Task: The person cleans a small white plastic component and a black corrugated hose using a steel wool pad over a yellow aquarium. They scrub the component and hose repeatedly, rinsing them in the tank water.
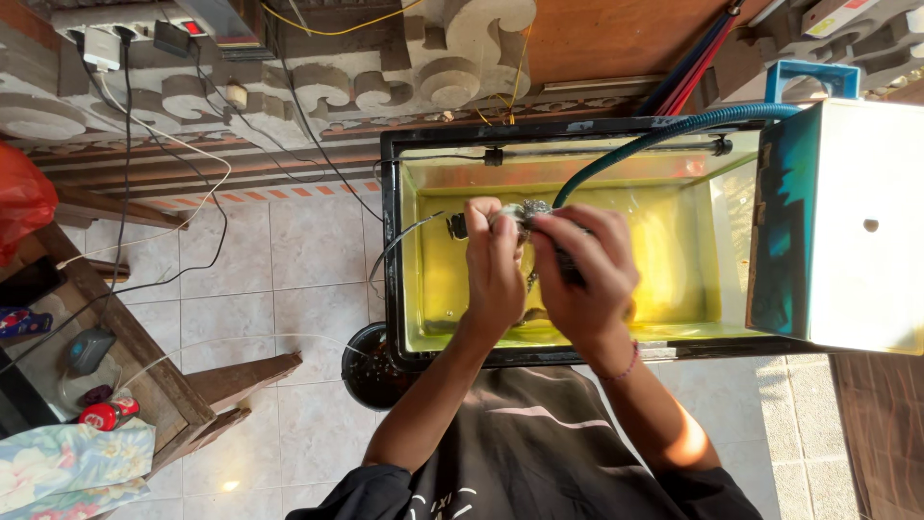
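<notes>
Both the left hand [496,265] and right hand [587,274] grip a small pump [527,214] over the tank [674,250]; wet fingers could drop it.

Top left — a small dark box [175,37] with a red-lit display. Lower left, on the wooden bench — a small red can [108,413] with a white label band, lying on its side. Left edge — a red plastic bag [21,202], bunched.
</notes>
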